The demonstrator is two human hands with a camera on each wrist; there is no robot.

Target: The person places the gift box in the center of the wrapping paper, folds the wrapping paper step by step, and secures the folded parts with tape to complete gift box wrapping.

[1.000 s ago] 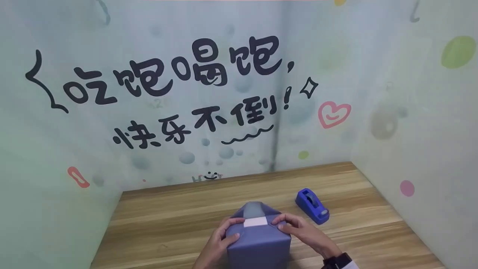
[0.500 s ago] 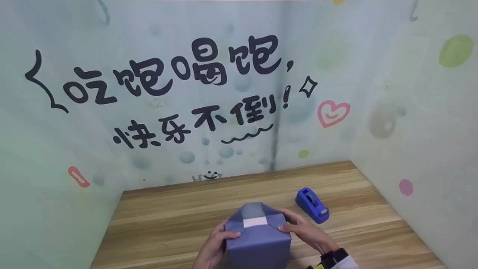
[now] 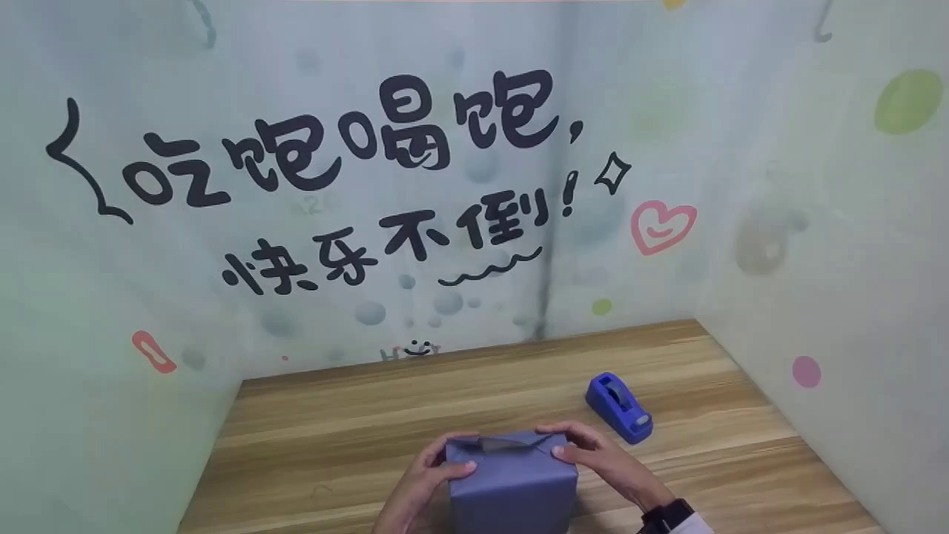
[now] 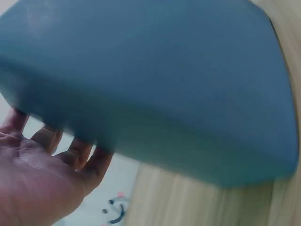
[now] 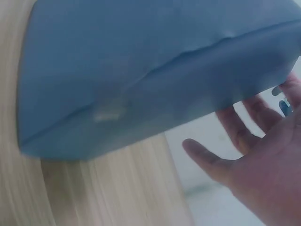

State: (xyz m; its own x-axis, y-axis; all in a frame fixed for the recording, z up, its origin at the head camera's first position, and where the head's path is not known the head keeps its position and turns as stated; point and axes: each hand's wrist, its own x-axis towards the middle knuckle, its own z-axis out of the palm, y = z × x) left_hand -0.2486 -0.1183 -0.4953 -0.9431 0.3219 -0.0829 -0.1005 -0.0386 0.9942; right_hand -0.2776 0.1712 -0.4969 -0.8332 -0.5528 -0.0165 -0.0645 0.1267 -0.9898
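Note:
A box wrapped in blue-grey paper (image 3: 513, 495) stands at the table's front, its paper flap (image 3: 508, 443) folded low over the top. My left hand (image 3: 424, 475) grips the upper left corner, thumb on top and fingers round the far side. At the upper right corner my right hand (image 3: 609, 463) holds the box likewise, thumb on the top. In the left wrist view, several fingertips of the left hand (image 4: 42, 174) touch the paper. The right wrist view shows a paper seam and a pale patch (image 5: 109, 111) on the box's side.
A blue tape dispenser (image 3: 620, 408) stands on the wooden table (image 3: 356, 423), behind and right of the box. Pale printed walls (image 3: 460, 311) with dark lettering enclose the table at the back and both sides.
The raised flap has come down, and the white strip on top no longer shows. Fingers of both hands have shifted to the far top edge, while the thumbs stay on the near part.

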